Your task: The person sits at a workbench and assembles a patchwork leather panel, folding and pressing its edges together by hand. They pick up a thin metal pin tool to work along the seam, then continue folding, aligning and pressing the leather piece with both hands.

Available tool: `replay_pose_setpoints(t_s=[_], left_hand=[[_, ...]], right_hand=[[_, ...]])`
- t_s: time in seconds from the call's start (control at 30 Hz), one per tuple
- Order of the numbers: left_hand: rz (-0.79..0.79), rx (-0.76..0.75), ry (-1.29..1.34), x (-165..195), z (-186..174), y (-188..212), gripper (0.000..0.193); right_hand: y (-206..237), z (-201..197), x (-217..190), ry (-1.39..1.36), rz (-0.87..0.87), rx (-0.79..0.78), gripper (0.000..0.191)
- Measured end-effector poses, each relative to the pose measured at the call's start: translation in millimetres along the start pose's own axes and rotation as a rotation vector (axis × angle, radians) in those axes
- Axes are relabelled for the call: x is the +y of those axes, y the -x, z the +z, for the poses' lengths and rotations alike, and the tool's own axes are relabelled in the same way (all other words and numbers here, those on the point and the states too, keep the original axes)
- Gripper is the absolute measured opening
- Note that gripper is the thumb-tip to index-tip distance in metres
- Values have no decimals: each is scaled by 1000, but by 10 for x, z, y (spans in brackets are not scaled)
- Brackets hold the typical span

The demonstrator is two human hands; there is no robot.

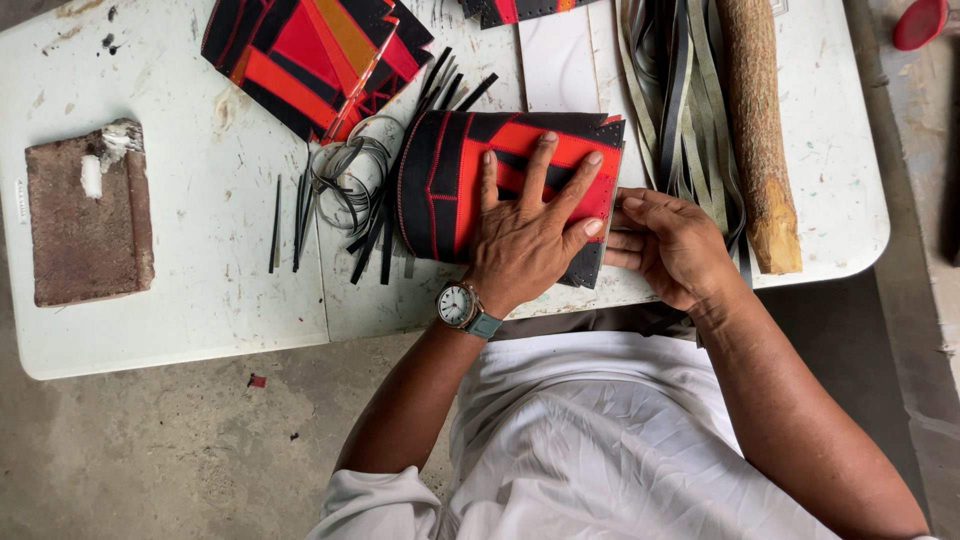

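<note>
A stack of black and red stitched leather panels [445,175] lies on the white table [220,290] in front of me. My left hand [530,230], with a wristwatch on the wrist, presses flat on top of the stack, fingers spread. My right hand [670,245] is at the stack's right edge, fingers curled against the side of the panels. Whether it pinches anything is hidden.
More red, orange and black panels [310,55] lie at the back. Thin black strips [370,220] and a wire coil [345,170] sit left of the stack. Long dark strips [680,110] and a wooden log [760,130] lie right. A brown brick [85,215] rests far left.
</note>
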State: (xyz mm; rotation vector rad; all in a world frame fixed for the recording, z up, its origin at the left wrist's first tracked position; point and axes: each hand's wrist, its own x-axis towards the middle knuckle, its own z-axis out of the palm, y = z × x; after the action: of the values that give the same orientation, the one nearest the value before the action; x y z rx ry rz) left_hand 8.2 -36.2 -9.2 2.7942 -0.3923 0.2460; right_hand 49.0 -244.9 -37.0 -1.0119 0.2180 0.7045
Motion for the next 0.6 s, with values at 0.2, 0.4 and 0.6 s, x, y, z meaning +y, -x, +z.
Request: replay_pose_setpoints(t_s=[0.2,0.4,0.6], left_hand=[[28,39,17,-18,-47,43,66],[35,38,26,-55,-47,30,66],[29,13,11,-85,-50,32,65]], right_hand=[[-6,194,-85,36,-136,19,37],[-51,338,-140,-11,-178,50,38],[-63,393,-153,-21,-183,42,36]])
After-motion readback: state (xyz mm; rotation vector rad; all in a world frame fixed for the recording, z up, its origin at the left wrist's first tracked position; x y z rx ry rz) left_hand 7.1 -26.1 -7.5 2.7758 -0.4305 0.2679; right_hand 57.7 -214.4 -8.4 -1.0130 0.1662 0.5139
